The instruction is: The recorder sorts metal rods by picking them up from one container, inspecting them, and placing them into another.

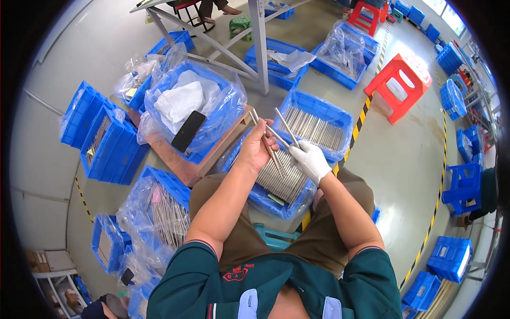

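My bare left hand [255, 146] is closed around several thin metal rods [274, 159], which stick out past the fingers at both ends. Close on its right, my right hand [309, 160], in a white glove, pinches metal rods [286, 126] between thumb and fingers; one points up and away, another slants toward the left hand. Below both hands sits a blue bin [273, 209] lined with clear plastic, with rows of similar rods [281, 183] in it. Just beyond, a second blue bin [347, 139] holds more rods [313, 127] lying side by side.
Left of me, a plastic-lined blue bin with white sheets and a black phone [189, 131] rests on a wooden pallet [178, 162]. Long rods [167, 215] fill a bin nearer me. A red stool [399, 85] stands at right, past striped floor tape. A metal table leg [259, 48] rises ahead.
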Available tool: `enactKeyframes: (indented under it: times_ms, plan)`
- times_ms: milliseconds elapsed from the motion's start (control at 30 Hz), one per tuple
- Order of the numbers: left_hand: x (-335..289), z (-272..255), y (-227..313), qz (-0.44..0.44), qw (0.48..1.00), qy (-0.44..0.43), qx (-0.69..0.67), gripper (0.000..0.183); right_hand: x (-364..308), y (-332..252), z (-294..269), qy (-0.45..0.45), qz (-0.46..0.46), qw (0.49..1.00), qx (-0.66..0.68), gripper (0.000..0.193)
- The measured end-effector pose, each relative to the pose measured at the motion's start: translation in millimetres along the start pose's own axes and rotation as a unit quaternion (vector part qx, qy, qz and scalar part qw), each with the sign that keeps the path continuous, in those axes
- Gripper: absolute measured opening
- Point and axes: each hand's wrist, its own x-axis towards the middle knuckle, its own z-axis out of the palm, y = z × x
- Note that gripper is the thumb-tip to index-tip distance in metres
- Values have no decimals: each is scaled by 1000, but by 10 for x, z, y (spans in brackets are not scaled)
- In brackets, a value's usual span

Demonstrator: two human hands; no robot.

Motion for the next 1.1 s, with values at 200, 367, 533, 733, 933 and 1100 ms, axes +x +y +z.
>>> enactKeyframes:
  times_ms: [200,367,533,733,933,1100]
  plan:
    - [-16,27,-228,-45,992,-43,110,29,-95,-255,59,-9,-66,979,192,44]
    - [-68,123,-232,-56,991,-24,123,25,-32,-163,112,59,-81,983,154,46]
    - [-108,132,-254,-37,993,-36,110,23,-41,-162,145,45,-75,970,227,44]
    - [-175,148,-381,-31,980,-19,194,22,26,-126,159,57,-58,972,218,38]
    - [-116,114,-171,-67,981,-46,176,26,127,-162,-30,174,-116,977,-47,22]
    - [-213,107,-192,-176,965,-72,179,34,98,-325,-183,-31,21,971,237,25]
